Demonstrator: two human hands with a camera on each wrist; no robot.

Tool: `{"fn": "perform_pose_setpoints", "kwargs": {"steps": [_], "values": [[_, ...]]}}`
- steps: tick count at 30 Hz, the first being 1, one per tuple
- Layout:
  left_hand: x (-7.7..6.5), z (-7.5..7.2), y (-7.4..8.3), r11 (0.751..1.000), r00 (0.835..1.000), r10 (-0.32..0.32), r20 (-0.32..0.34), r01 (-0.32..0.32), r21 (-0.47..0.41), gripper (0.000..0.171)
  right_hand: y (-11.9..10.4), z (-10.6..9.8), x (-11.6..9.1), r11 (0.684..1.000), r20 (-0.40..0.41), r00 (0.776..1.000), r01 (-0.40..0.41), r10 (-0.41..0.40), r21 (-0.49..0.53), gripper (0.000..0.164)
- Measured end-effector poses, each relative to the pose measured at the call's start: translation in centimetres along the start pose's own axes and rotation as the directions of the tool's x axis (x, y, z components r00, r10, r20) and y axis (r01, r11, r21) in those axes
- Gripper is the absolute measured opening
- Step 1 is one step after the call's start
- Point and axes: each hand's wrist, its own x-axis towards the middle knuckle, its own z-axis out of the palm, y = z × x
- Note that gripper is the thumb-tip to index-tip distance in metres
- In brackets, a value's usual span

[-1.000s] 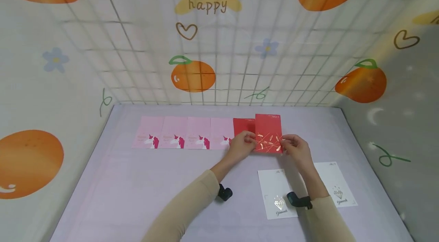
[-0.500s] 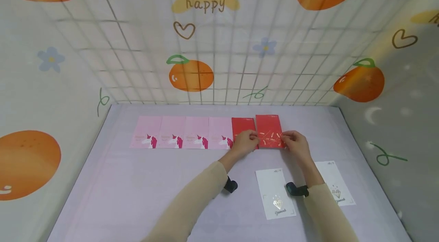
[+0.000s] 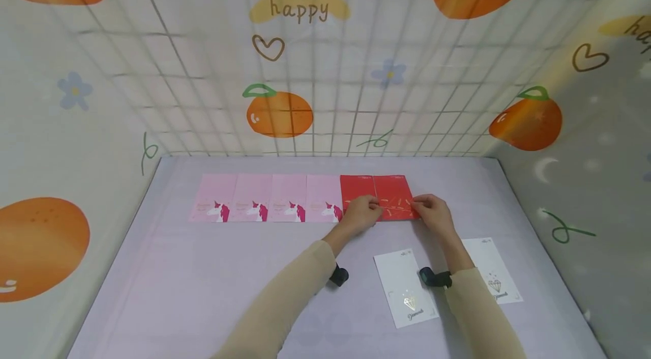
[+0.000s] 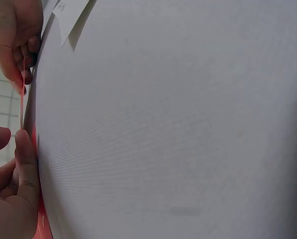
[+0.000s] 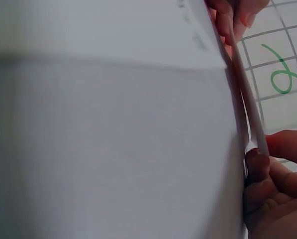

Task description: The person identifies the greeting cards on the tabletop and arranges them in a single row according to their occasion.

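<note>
Rightmost red card (image 3: 395, 192) sits between left fingers (image 3: 372, 202) and right fingers (image 3: 423, 200)

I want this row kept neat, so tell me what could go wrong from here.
The rightmost red card, pinched by the right hand, looks slightly raised at its near edge, so it might settle overlapping the other red card. The left hand, in front of that card, could nudge it against the nearest pink card. The right sleeve partly hides one white card and might brush it askew.
</note>
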Motion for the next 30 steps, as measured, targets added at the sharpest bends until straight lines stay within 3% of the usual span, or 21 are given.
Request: {"fn": "perform_pose_setpoints", "kwargs": {"steps": [12, 21, 30], "values": [[0.0, 0.0, -0.4, 1.000, 1.000, 0.020, -0.014, -0.020, -0.007, 0.041, 0.1, 0.1, -0.2, 1.000, -0.009, 1.000, -0.007, 0.007, 0.010, 0.041], [-0.9, -0.3, 0.1, 0.999, 0.999, 0.040, -0.036, -0.041, -0.014, 0.037, 0.0, -0.4, -0.6, 0.998, -0.009, 1.000, -0.012, 0.012, 0.062, 0.044], [-3.3, -1.9, 1.3, 0.986, 0.986, 0.164, -0.013, -0.165, -0.025, 0.033, -2.3, -1.2, -3.2, 0.998, -0.045, 0.998, 0.050, -0.048, 0.041, 0.043]]}}
